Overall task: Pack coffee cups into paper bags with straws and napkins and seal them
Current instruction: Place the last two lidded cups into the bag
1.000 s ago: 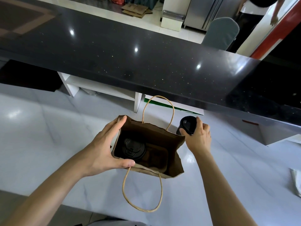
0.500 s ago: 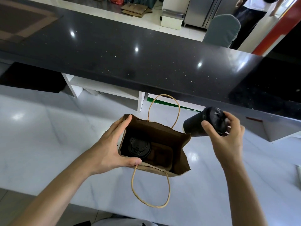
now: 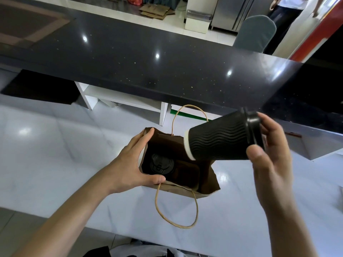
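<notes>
While your left hand grips the left edge of the open paper bag, thumb hooked over the near rim and fingers over the far rim, the bag stands upright on the white marble counter with its near handle loop lying flat toward you. Inside, one black lidded cup sits upright in the left slot of a brown cup carrier; the right slot shows no cup. Your right hand holds the second black ripple-wall cup at the lid end, thumb under and fingers curled round the lid. That cup is tilted nearly horizontal, base pointing left over the bag's right side, clear of the bag. Far handle loop stands up behind it. Beyond: raised black speckled countertop, then a grey chair and a person standing at top right.
</notes>
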Demonstrator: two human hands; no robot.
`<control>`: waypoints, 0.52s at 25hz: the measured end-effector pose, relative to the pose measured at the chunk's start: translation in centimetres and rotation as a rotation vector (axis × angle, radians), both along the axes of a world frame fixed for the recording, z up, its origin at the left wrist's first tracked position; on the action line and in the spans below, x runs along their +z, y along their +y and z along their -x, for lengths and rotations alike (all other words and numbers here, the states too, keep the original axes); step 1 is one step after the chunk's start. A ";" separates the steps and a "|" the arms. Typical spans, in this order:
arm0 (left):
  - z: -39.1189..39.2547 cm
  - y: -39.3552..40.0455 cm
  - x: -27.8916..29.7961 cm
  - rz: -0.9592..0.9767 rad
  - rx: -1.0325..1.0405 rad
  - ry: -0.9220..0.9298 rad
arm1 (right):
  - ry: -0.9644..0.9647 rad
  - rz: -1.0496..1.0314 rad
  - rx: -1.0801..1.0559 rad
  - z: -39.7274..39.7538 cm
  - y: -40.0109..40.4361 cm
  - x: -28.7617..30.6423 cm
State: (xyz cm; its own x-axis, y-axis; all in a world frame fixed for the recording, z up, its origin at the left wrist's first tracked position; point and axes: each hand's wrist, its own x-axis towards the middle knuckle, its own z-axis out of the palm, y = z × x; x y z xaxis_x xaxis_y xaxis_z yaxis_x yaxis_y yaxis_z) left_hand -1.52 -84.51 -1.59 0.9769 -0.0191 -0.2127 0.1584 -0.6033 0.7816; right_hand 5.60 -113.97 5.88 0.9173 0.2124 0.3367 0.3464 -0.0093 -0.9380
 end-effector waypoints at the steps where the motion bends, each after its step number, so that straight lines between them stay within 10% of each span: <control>1: 0.0 0.0 0.0 0.002 0.000 -0.001 | -0.004 0.021 0.041 0.5 0.5 -0.2; 13: 0.4 0.1 -0.2 0.004 0.033 -0.015 | 0.157 0.418 -0.098 4.2 5.8 -4.1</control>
State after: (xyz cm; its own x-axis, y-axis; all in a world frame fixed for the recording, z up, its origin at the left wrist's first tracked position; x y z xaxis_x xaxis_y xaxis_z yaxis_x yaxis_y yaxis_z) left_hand -1.93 -84.38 -1.81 0.9802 0.0121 -0.1977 0.1659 -0.5951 0.7863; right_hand 1.36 -108.16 1.76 0.9729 0.2103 0.0956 0.1789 -0.4238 -0.8879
